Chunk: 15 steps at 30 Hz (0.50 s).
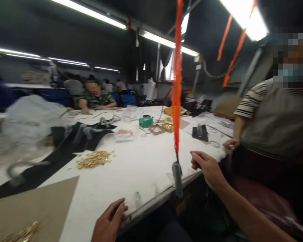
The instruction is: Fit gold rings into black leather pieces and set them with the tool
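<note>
At left, a loose heap of gold pieces [94, 159] lies on the white counter [141, 161], well beyond the left grip [109, 220], whose fingers curl loosely by the near edge with nothing seen between them. Next, a grey tool [177, 178] hangs from a soft orange strap [177, 84] between the two grips, nearer the right; it looks stiff and fairly light, likely to swing if nudged, so best held round its body. The right grip [210, 169] stands just beside it, apart, fingers curled in, and I cannot tell whether they pinch anything
</note>
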Available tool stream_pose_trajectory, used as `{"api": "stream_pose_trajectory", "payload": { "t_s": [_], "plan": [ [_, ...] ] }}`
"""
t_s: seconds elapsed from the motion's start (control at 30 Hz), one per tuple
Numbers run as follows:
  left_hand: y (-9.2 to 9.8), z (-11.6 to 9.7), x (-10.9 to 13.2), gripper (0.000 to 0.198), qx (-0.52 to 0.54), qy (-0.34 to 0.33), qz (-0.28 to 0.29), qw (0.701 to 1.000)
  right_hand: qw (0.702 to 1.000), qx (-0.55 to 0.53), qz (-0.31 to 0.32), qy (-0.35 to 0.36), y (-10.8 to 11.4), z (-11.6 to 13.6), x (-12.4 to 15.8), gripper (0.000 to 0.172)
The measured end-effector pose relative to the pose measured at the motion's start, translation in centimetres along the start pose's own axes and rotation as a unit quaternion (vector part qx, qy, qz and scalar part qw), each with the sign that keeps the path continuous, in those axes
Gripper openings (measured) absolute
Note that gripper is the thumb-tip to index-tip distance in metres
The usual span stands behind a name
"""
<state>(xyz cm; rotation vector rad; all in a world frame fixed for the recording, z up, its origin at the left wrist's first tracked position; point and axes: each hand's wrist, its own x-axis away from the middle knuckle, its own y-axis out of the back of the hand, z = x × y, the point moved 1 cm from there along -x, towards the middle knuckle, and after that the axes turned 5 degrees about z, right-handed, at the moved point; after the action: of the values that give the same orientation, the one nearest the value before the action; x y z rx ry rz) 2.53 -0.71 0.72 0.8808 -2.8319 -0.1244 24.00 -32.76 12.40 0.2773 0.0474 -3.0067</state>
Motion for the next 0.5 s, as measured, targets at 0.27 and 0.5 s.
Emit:
{"api": "stream_pose_trajectory", "payload": {
  "t_s": [0.27,0.5],
  "plan": [
    [1.3,1.1,1.2,0.044,-0.042,-0.031,0.019,0.998,0.936,0.128,0.329,-0.013,-16.1,-3.7,3.3,0.040],
    [1.4,2.4,1.4,0.029,-0.076,-0.056,0.011,0.995,0.862,0.170,0.476,0.036,-30.6,-6.1,1.3,0.031]
  ]
}}
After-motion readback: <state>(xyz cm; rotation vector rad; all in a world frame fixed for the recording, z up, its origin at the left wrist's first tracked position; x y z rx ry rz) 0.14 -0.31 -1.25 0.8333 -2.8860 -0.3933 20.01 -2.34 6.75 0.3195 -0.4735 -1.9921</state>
